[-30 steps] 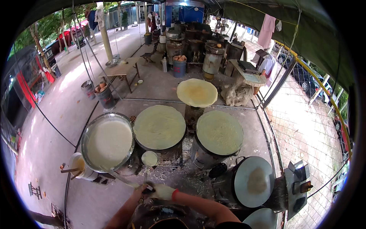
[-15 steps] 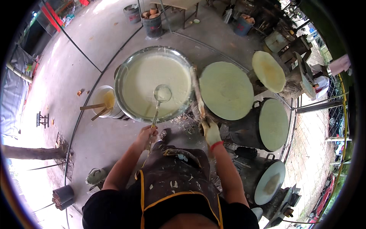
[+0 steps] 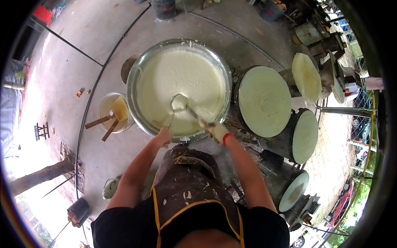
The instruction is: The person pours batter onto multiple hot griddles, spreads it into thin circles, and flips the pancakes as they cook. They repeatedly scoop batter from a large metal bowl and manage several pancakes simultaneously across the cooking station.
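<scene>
A wide metal basin [image 3: 133,89] of pale, thick batter [image 3: 182,68] stands in front of me. My left hand [image 3: 164,136] is closed around the handle of a ladle [image 3: 179,102], whose bowl is over the batter at the near side. My right hand [image 3: 218,132], in a pale glove with a red wristband, grips a batter-coated stick [image 3: 196,115]. Its far end reaches over the basin and meets the ladle's bowl. Pale batter covers the round griddle [image 3: 264,101] to the right of the basin.
Further right are a second coated griddle [image 3: 305,136] and a third griddle [image 3: 294,192] nearer me. A round flatbread [image 3: 306,78] sits at the far right. Left of the basin, a white bucket [image 3: 103,103] holds yellowish liquid and wooden-handled tools. A dark hose [image 3: 94,87] crosses the floor.
My right hand has brought the stick from beside the basin's right rim leftward over the batter, against the ladle. The left hand and ladle stay over the near side. My view has shifted.
</scene>
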{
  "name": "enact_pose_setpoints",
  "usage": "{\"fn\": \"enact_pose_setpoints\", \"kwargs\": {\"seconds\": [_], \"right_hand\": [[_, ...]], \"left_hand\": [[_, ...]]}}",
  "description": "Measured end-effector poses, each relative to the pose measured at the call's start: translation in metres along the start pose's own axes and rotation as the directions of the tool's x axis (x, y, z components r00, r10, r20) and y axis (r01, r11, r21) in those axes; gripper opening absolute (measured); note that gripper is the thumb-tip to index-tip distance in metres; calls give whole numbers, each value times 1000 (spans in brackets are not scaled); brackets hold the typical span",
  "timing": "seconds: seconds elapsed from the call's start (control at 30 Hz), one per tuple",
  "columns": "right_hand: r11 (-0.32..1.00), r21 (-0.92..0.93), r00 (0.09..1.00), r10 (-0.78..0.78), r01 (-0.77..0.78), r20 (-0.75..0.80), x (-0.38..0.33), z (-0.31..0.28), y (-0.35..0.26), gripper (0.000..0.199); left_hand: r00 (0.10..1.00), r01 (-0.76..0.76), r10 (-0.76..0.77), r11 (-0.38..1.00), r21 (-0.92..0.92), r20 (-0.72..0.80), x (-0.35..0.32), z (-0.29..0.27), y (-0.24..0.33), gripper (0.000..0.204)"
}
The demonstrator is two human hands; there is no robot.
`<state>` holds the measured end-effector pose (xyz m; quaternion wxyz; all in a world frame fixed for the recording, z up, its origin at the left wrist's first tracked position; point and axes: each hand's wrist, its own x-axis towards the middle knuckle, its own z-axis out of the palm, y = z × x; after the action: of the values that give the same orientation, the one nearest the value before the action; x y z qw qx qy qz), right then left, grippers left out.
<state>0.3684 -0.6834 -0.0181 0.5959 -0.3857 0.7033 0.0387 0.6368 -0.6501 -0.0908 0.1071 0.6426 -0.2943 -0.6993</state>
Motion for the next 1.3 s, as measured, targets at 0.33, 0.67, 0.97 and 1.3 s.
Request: {"fn": "enact_pose_setpoints", "kwargs": {"seconds": [0.33, 0.67, 0.97, 1.3], "right_hand": [[431, 895, 922, -381, 114, 66, -67, -4, -63, 30], [142, 784, 740, -467, 604, -485, -195, -69, -33, 32], [847, 137, 371, -76, 514, -926, -232, -11, 254, 35], [713, 645, 482, 478, 274, -734, -462, 224, 600, 36]], "left_hand": [[708, 55, 489, 682, -729, 510, -97, 23, 152, 20], [747, -602, 607, 791, -112, 270, -198, 56, 243, 12], [618, 171, -139, 984, 40, 774, -240, 274, 127, 12], [274, 265, -662, 749, 607, 698, -310, 569, -69, 19]]}}
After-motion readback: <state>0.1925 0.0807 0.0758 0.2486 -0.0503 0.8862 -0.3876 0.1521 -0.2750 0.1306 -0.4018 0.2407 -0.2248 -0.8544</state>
